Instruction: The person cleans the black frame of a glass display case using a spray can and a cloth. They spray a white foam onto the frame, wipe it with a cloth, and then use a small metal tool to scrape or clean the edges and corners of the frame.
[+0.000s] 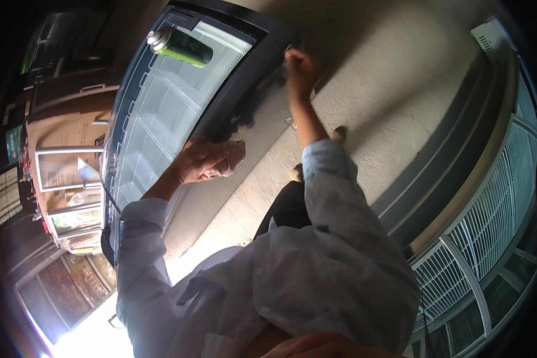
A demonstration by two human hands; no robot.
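A bunched pinkish cloth (229, 161) is gripped in my left hand (201, 160), beside the black frame (232, 85) of a glass display cooler. My right hand (302, 74) is raised near the frame's far corner, fingers curled. Something small, dark and shiny shows at its fingertips, too blurred to name. On the cooler rests a green and black spray can (183, 47) with a silver top. White wire shelves (161, 121) show through the cooler's glass.
To the right stands another cooler with white wire racks (492, 174) and a dark stepped base (434, 179). Concrete floor (380, 85) runs between the two. At the left are a cardboard box (67, 127) and white-framed panels (71, 168). Bright light enters at the lower left.
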